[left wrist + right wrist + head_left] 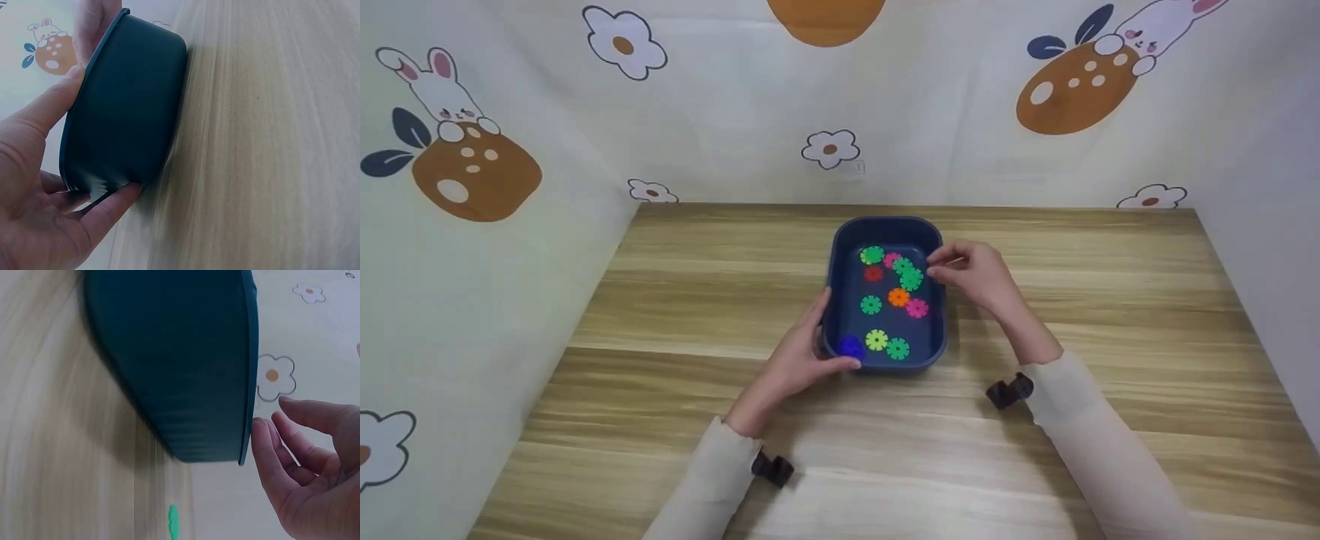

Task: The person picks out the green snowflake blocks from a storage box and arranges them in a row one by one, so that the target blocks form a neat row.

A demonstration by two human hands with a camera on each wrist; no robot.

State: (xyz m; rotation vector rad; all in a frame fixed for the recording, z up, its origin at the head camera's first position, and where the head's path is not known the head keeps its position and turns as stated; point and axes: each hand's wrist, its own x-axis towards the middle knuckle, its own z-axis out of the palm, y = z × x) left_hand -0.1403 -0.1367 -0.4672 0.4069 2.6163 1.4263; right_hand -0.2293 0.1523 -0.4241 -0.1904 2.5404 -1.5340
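Note:
A dark blue rectangular plastic bin (886,366) sits on the table with several small notched plastic discs in it. Green discs (911,279), an orange disc (898,297), pink discs (916,308), a red disc (873,274) and a yellow disc (877,340) lie scattered on its floor. Blue discs (850,347) lie in the near left corner. My left hand (799,360) grips that corner, thumb on the near rim and fingers along the left wall. At the right rim, my right hand (315,467) has loosely bent fingers, with nothing visible between thumb and fingertips.
The bin stands on a wood-grain table (712,300), toward its back edge. A printed cloth (720,112) hangs behind and at the sides. Low in the right wrist view, a small green piece (174,521) shows outside the bin.

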